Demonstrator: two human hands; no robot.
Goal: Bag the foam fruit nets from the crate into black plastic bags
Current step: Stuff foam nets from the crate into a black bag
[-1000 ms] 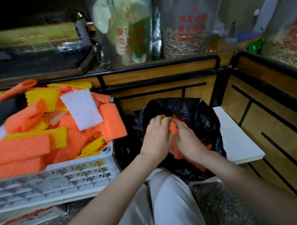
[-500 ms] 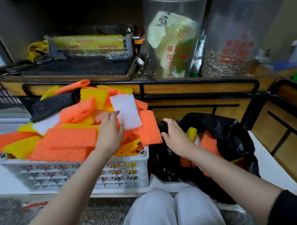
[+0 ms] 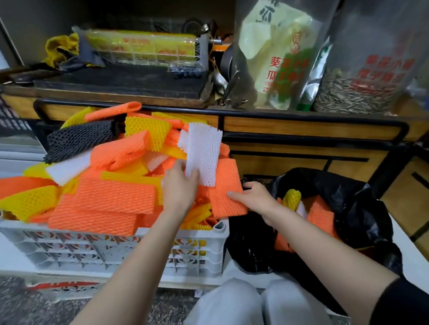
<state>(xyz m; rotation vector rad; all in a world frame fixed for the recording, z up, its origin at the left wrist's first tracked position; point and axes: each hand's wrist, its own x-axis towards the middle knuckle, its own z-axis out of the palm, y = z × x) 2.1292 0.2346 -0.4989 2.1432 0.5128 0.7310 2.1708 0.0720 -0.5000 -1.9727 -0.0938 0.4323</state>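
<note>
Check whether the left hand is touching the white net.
Touching. The head view shows the left hand gripping the white net by its lower end.

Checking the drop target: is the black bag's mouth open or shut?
Open. The black bag gapes upward, with a yellow net and orange nets visible inside.

I record the left grip (image 3: 179, 186) pinching the lower end of a white foam net (image 3: 202, 150), which stands upright above the heaped crate (image 3: 124, 249) at near left. The right grip (image 3: 256, 197) holds an orange net (image 3: 224, 186) at the crate's right edge, thumb across its face. Just right, the open black bag (image 3: 345, 198) contains a yellow net (image 3: 291, 198) and orange ones. Seed bags (image 3: 360, 92) stand on the far counter (image 3: 305, 124).
</note>
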